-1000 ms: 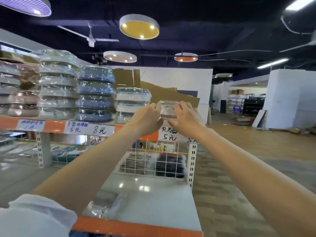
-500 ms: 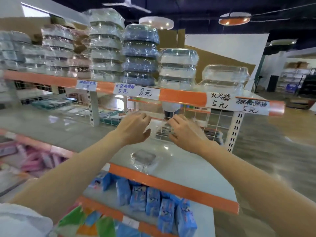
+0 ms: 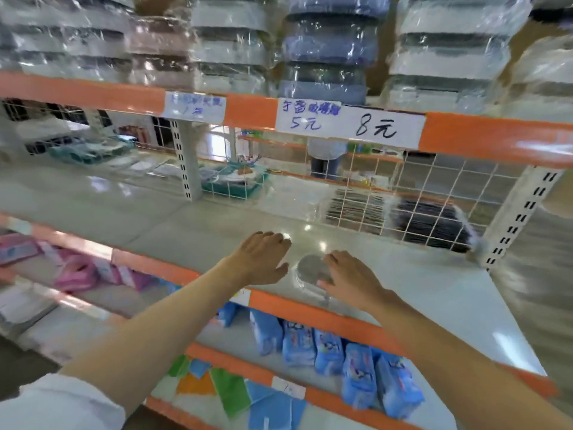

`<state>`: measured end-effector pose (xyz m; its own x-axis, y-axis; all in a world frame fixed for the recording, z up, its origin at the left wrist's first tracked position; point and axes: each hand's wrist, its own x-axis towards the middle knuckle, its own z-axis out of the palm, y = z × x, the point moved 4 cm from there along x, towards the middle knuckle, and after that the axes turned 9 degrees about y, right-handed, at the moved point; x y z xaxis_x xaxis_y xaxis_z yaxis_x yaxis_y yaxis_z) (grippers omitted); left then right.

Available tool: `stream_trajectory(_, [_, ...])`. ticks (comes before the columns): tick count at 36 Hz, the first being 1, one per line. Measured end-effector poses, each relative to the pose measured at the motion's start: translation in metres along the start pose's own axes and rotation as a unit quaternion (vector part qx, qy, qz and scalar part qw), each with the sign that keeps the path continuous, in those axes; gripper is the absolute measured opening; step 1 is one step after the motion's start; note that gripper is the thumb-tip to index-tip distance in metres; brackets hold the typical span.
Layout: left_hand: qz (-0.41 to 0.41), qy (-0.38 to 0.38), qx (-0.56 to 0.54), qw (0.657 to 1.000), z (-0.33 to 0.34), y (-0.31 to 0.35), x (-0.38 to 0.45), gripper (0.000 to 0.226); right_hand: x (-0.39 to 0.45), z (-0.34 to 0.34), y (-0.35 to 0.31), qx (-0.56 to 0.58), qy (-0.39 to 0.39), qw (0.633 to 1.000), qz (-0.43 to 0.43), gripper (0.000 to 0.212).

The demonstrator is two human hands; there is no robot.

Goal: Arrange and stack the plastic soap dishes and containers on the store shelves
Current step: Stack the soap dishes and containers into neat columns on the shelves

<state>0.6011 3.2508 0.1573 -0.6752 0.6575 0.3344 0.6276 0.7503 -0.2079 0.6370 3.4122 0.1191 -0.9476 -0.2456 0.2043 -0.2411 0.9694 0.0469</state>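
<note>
A small clear-wrapped soap dish [image 3: 311,270] with a grey base lies near the front edge of the middle shelf [image 3: 434,293]. My right hand [image 3: 350,279] lies over its right side, fingers spread and touching it. My left hand [image 3: 263,257] hovers just left of it, fingers loosely bent, holding nothing. On the top shelf [image 3: 496,138] stand tall stacks of wrapped plastic containers [image 3: 328,48], white, blue and pink. The whole picture is motion-blurred.
A white wire grid [image 3: 418,193] backs the middle shelf, with dark wrapped goods [image 3: 431,225] behind it. Blue packets [image 3: 328,349] line the shelf below, pink packs [image 3: 77,271] sit to the left. Price labels [image 3: 350,124] hang on the orange top rail.
Both hands came down from the top shelf, where they had set a clear container, to the wrapped dish on the middle shelf. The camera tilted downward.
</note>
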Motion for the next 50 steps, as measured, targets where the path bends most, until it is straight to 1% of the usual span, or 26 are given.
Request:
stream_trajectory(3, [0.014, -0.016, -0.019, 1.0, 0.024, -0.013, -0.001, 0.039, 0.013, 0.022, 0.0, 0.003, -0.034, 0.999, 0.032, 0.065])
stream_trajectory(9, [0.032, -0.034, -0.038, 0.998, 0.052, -0.029, 0.001, 0.038, 0.023, 0.051, 0.005, 0.037, -0.081, 0.987, 0.136, 0.095])
stream_trajectory(12, [0.037, -0.029, -0.051, 0.998, 0.056, -0.033, 0.002, 0.038, 0.028, 0.053, 0.008, 0.053, -0.112, 0.98, 0.157, 0.103])
stream_trajectory(15, [0.039, -0.022, -0.062, 0.997, 0.055, -0.036, 0.002, 0.038, 0.029, 0.052, 0.006, 0.037, -0.147, 0.977, 0.152, 0.113])
stream_trajectory(17, [0.04, -0.016, -0.065, 0.997, 0.052, -0.037, 0.003, 0.038, 0.028, 0.051, 0.005, 0.028, -0.134, 0.979, 0.153, 0.112])
stream_trajectory(20, [0.046, -0.008, -0.066, 0.997, 0.045, -0.036, 0.002, 0.038, 0.026, 0.043, 0.002, 0.012, -0.094, 0.986, 0.14, 0.106])
stream_trajectory(25, [0.048, -0.015, -0.061, 0.997, 0.024, -0.026, -0.001, 0.038, 0.011, 0.014, 0.0, 0.022, -0.036, 0.992, 0.122, 0.1])
stream_trajectory(30, [0.038, -0.027, -0.043, 0.998, -0.007, -0.003, -0.007, 0.04, -0.023, -0.02, -0.002, 0.043, -0.028, 0.992, 0.112, 0.102])
stream_trajectory(33, [0.05, -0.023, -0.025, 0.998, -0.029, 0.019, -0.017, 0.04, -0.053, -0.041, -0.005, 0.046, -0.038, 0.992, 0.111, 0.104])
stream_trajectory(36, [0.069, 0.003, -0.009, 0.998, -0.056, 0.042, -0.026, 0.039, -0.086, -0.064, -0.007, 0.043, -0.031, 0.993, 0.102, 0.105])
stream_trajectory(40, [0.07, 0.03, -0.018, 0.997, -0.098, 0.07, -0.031, 0.036, -0.126, -0.104, -0.004, 0.036, -0.012, 0.995, 0.097, 0.106])
stream_trajectory(42, [0.074, 0.048, -0.017, 0.996, -0.119, 0.081, -0.029, 0.035, -0.143, -0.127, 0.0, 0.023, 0.004, 0.995, 0.094, 0.104])
stream_trajectory(44, [0.075, 0.072, -0.019, 0.994, -0.14, 0.091, -0.026, 0.032, -0.159, -0.151, 0.006, 0.014, 0.024, 0.995, 0.093, 0.1])
stream_trajectory(46, [0.077, 0.109, -0.031, 0.991, -0.164, 0.1, -0.021, 0.029, -0.175, -0.176, 0.011, 0.005, 0.041, 0.994, 0.096, 0.1])
stream_trajectory(50, [0.083, 0.159, -0.047, 0.983, -0.21, 0.122, -0.01, 0.018, -0.2, -0.221, 0.025, 0.023, 0.068, 0.992, 0.102, 0.1])
